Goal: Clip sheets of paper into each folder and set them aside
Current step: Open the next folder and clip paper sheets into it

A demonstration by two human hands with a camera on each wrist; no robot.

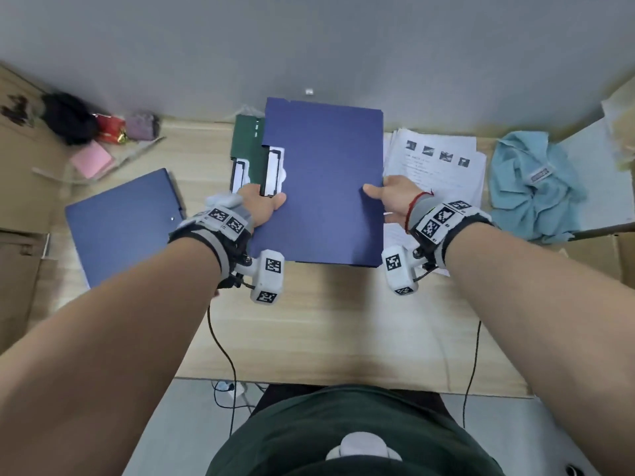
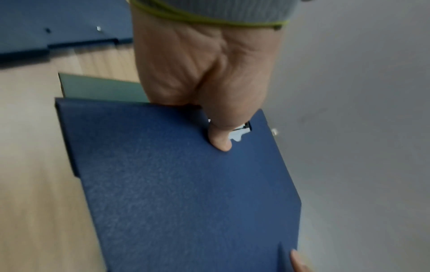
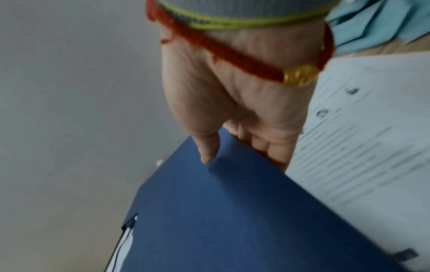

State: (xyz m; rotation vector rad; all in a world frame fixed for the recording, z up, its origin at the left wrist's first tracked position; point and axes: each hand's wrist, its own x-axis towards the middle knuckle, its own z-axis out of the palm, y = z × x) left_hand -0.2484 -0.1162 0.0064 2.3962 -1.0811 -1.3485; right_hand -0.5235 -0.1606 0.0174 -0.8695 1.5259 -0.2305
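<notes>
A dark blue folder (image 1: 326, 180) (image 2: 186, 193) (image 3: 232, 211) is held tilted above the middle of the desk, closed side facing me. My left hand (image 1: 264, 204) (image 2: 216, 117) grips its left edge, thumb on the cover beside a metal clip (image 1: 273, 171). My right hand (image 1: 388, 197) (image 3: 230, 139) grips the right edge, thumb on top and fingers underneath. A green folder (image 1: 245, 146) with its own clip lies behind and partly under it. A stack of printed paper sheets (image 1: 443, 166) (image 3: 363, 139) lies to the right.
Another blue folder (image 1: 120, 221) lies closed at the left of the wooden desk (image 1: 326, 338). A light blue cloth (image 1: 532, 190) is bunched at the right. A pink pad (image 1: 91, 159) and small clutter sit at the back left. Cardboard boxes (image 1: 20, 262) flank both sides.
</notes>
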